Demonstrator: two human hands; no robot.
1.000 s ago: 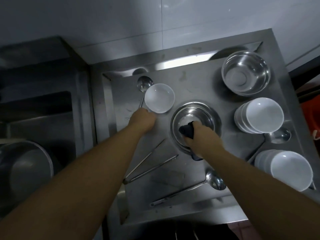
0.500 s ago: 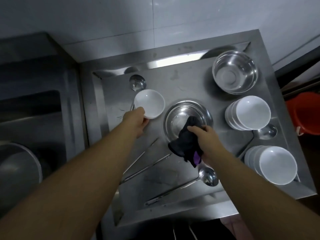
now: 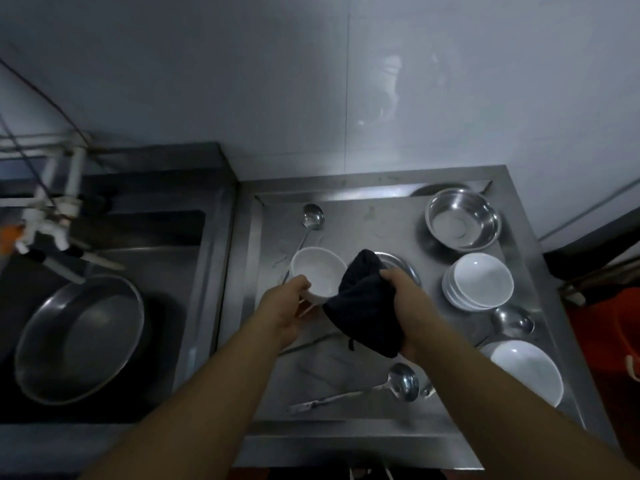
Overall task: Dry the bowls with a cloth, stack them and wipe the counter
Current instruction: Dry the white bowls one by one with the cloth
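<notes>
The left hand holds a small white bowl. The right hand grips the dark cloth beside it. Next, I think, the cloth goes inside to rub it dry.

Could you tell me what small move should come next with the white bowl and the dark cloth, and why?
Probably press the dark cloth into the white bowl and wipe it. The left hand grips the bowl by its near rim, lifted and tilted toward the cloth, which the right hand holds bunched right beside it but not yet inside.
</notes>
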